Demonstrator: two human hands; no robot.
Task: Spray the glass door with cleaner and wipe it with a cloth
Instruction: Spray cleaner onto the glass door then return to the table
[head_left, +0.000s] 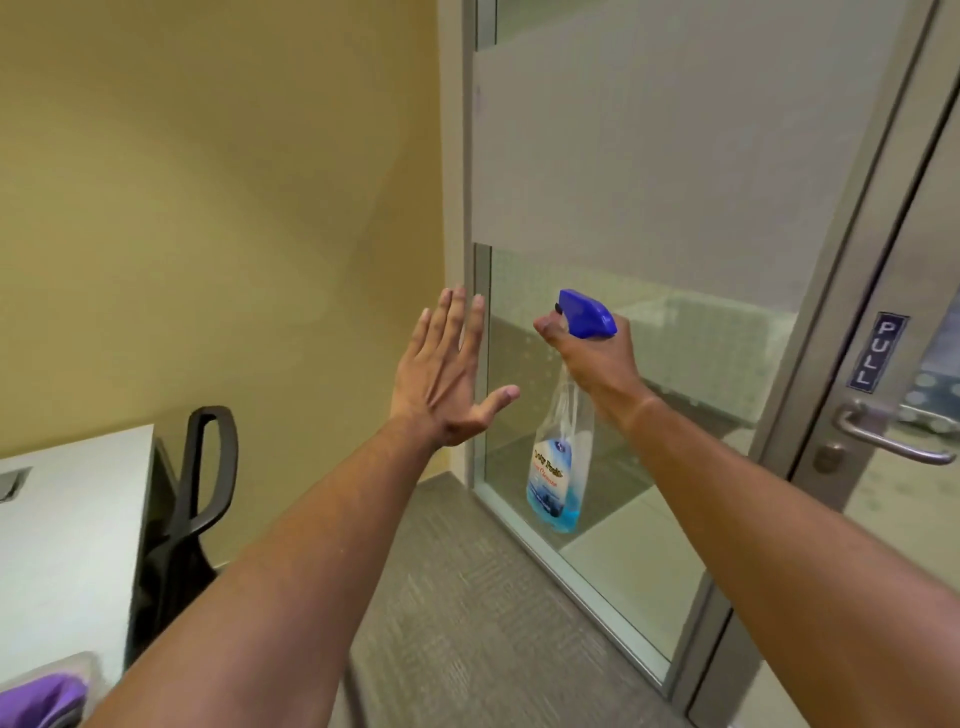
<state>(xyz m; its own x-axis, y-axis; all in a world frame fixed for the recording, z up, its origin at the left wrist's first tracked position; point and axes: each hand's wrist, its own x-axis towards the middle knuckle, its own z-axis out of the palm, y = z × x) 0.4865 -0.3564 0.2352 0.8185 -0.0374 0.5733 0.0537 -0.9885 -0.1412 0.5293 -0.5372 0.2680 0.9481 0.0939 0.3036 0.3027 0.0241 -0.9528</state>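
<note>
My right hand (597, 358) grips the neck of a clear spray bottle (558, 462) with a blue trigger head and a little blue liquid at the bottom. The nozzle points left, close in front of the glass panel (649, 338), which has a frosted band across its upper part. My left hand (447, 374) is raised beside the panel's left frame, fingers straight and spread, holding nothing. A purple cloth (44, 701) lies at the bottom left corner, far from both hands.
The glass door (930, 234) with a metal lever handle (883, 436) and a PULL sign (878, 351) stands at the right. A white desk (67, 519) and a black chair (197, 478) sit at the left against a yellow wall. Grey carpet covers the floor.
</note>
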